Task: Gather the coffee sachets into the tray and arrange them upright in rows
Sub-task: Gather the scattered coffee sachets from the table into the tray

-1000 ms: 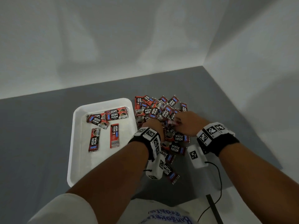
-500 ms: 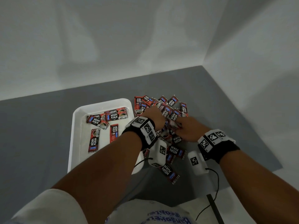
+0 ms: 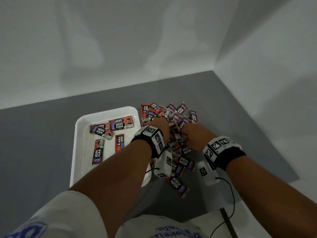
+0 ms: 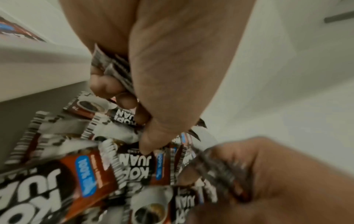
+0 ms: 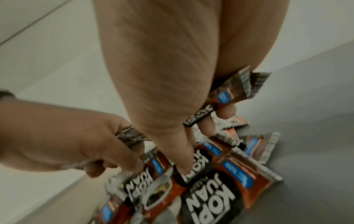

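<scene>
A heap of red and black coffee sachets [image 3: 169, 115] lies on the grey mat just right of the white tray [image 3: 80, 152]. Several sachets [image 3: 118, 125] lie flat inside the tray's far half. My left hand [image 3: 158, 125] is down in the heap, fingers curled round a bundle of sachets [image 4: 113, 68]. My right hand [image 3: 192, 133] is beside it, gripping a few sachets [image 5: 226, 97] against the palm while its thumb [image 5: 184, 160] touches a sachet on the pile. In the left wrist view the right hand [image 4: 249, 174] shows at lower right holding its sachets.
White walls close the mat [image 3: 42, 134] at the back and right. One sachet [image 3: 178, 185] lies apart near the front. A black cable [image 3: 229, 194] and a dark bar [image 3: 228, 222] sit at the lower right, off the mat's edge.
Both hands have shifted farther into the heap, away from me. The left hand moved most, up and left toward the pile's top beside the tray corner.
</scene>
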`<action>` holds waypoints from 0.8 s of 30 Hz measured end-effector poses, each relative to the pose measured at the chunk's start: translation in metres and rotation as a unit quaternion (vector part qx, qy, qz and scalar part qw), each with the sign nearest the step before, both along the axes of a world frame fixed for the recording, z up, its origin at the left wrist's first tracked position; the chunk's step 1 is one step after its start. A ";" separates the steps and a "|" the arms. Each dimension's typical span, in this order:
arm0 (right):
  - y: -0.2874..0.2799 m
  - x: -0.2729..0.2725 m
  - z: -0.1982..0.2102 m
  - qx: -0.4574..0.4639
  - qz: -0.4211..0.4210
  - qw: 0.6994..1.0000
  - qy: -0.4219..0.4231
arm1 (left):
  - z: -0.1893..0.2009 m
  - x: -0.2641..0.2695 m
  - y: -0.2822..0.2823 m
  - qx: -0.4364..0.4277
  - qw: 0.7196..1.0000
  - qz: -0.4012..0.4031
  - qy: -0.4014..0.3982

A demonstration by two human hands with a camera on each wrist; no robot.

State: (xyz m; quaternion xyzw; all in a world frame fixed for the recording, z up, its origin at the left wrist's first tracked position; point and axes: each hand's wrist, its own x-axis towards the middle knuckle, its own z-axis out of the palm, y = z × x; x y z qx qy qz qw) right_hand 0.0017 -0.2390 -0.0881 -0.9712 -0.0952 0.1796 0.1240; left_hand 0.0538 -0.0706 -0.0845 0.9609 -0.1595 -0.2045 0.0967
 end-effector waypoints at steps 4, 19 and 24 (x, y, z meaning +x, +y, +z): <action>0.007 -0.002 -0.006 -0.033 0.010 0.999 -0.004 | 0.008 0.009 0.001 -0.044 0.998 0.035 0.021; -0.018 -0.003 0.009 0.015 0.038 0.999 0.030 | 0.001 -0.028 -0.002 0.099 0.991 -0.083 0.040; -0.007 -0.017 -0.008 -0.051 0.046 0.997 0.021 | -0.006 -0.036 -0.005 0.130 0.987 -0.088 0.014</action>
